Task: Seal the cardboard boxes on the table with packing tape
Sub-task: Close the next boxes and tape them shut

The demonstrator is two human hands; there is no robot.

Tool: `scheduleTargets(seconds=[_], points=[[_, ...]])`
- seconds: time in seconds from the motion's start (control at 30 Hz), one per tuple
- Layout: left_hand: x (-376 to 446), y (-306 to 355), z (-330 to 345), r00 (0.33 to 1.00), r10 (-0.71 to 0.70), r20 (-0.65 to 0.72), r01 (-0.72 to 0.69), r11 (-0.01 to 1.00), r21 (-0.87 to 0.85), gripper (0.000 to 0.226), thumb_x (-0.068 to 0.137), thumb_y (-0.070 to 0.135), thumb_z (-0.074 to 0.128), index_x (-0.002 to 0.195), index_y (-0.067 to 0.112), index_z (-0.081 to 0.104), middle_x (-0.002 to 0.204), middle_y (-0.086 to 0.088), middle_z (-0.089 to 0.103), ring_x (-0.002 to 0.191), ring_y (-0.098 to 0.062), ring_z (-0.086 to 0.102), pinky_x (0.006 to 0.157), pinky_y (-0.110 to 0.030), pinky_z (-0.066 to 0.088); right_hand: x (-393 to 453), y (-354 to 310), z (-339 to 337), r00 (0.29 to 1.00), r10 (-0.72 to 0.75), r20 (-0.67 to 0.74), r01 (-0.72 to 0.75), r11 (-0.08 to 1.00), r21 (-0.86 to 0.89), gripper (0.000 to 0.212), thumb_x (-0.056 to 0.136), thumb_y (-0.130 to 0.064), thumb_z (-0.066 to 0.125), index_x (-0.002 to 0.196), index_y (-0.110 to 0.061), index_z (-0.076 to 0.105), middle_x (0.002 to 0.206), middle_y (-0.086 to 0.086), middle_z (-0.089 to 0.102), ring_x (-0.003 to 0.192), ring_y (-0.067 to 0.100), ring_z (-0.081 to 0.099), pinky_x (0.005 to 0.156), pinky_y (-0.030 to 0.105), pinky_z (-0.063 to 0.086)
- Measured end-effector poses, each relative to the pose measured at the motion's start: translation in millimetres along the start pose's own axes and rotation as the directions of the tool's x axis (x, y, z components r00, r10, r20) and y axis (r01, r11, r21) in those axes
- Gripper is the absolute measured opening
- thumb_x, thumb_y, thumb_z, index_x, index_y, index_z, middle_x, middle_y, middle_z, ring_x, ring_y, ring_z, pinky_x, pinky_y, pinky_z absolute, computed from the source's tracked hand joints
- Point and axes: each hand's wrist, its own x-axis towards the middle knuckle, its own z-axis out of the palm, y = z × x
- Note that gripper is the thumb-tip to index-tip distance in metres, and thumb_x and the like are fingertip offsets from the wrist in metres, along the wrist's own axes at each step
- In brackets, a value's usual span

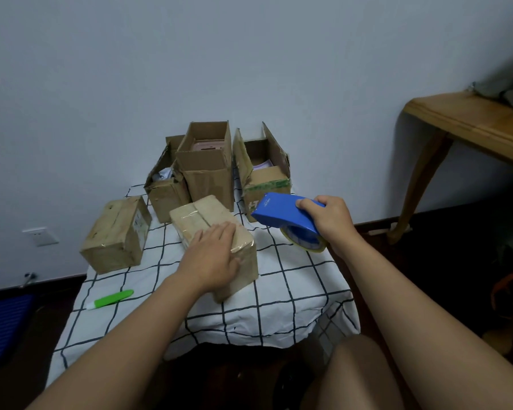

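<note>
Left hand [215, 255] lies flat, fingers straight, on the taped box [216, 244], whose long axis runs diagonally away leftward. Right hand [330, 220] grips the blue tape dispenser [288, 218], nose pointing left, above the table [279, 306].

Near end of the taped box [190, 223] covered by the left hand [212, 255]. Tape roll [304, 242] half hidden under the blue dispenser [285, 216] — handle lost inside the right hand [330, 221]. Contents of three open boxes [208, 149] far back barely glimpsed — unidentifiable. Wooden table [468, 119] cut off at right edge.
</note>
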Motion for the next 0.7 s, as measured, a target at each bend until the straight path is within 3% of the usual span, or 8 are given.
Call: scheduleTargets(seconds=[0.07,0.4,0.6,0.7], points=[[-6,-3,2,1.000,0.005,-0.019,-0.005,1.000,-0.003,0.081,0.091,0.053,0.055,0.155,0.020,0.018,0.162,-0.002,0.016,0.147,-0.023,0.017,0.119,-0.038,0.013,-2,-2,5,1.000,-0.007,0.000,0.007,1.000,0.010,0.038,0.084,-0.038,0.071,0.056,-0.019,0.054,0.045,-0.013,0.046,0.047,0.006,0.046,0.049,0.023,0.036],[-17,-32,2,0.995,0.101,-0.023,-0.098,0.990,0.100,0.077,0.093,0.051,0.051,0.155,0.027,0.013,0.164,0.005,0.012,0.150,-0.017,0.008,0.120,-0.038,0.003,-8,-9,16,1.000,-0.014,0.001,0.014,0.999,0.047,0.035,0.083,-0.040,0.072,0.061,-0.015,0.060,0.049,-0.011,0.051,0.045,0.002,0.049,0.046,0.018,0.038],[-49,-85,-18,0.993,0.107,0.055,-0.113,0.984,0.136,0.079,0.086,0.036,0.063,0.152,0.040,0.019,0.160,0.004,0.018,0.144,-0.020,0.022,0.112,-0.039,0.023,-8,-19,27,1.000,-0.014,0.005,0.013,0.992,0.126,0.035,0.084,-0.038,0.072,0.062,-0.015,0.059,0.048,-0.012,0.051,0.044,0.000,0.050,0.042,0.014,0.038],[-58,-89,-25,0.999,0.050,0.017,-0.051,0.998,0.025,0.068,0.081,0.050,0.049,0.146,0.038,0.033,0.155,0.004,0.031,0.140,-0.017,0.030,0.110,-0.037,0.027,-11,-24,35,0.999,-0.034,0.018,0.031,0.989,0.145,0.035,0.084,-0.039,0.072,0.062,-0.015,0.058,0.047,-0.013,0.052,0.044,-0.001,0.051,0.042,0.013,0.038]])
